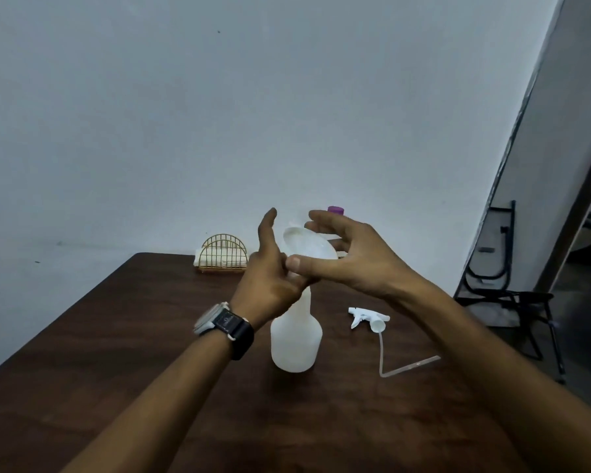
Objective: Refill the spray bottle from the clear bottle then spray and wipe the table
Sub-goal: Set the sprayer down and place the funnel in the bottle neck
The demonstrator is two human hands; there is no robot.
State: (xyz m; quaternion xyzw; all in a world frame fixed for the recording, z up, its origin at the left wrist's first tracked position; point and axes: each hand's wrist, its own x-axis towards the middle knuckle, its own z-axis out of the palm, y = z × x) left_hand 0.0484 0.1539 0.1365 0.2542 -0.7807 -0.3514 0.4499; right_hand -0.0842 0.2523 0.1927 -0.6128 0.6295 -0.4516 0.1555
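A translucent white spray bottle [296,339] stands upright near the middle of the dark wooden table [133,336], its top off. A white funnel [304,245] sits tilted at its neck. My left hand [270,278] wraps the bottle's neck with its lower fingers, the index finger pointing up. My right hand [352,257] pinches the funnel, thumb under its bowl and fingertips on the far rim. The white spray head [369,317] with its thin tube [382,356] lies on the table to the right. Only the purple cap [336,209] of the clear bottle shows behind my right hand.
A gold wire holder [223,252] with folded white cloths stands at the table's far edge against the wall. Black metal chairs [505,288] stand on the floor beyond the table's right side. A watch is on my left wrist.
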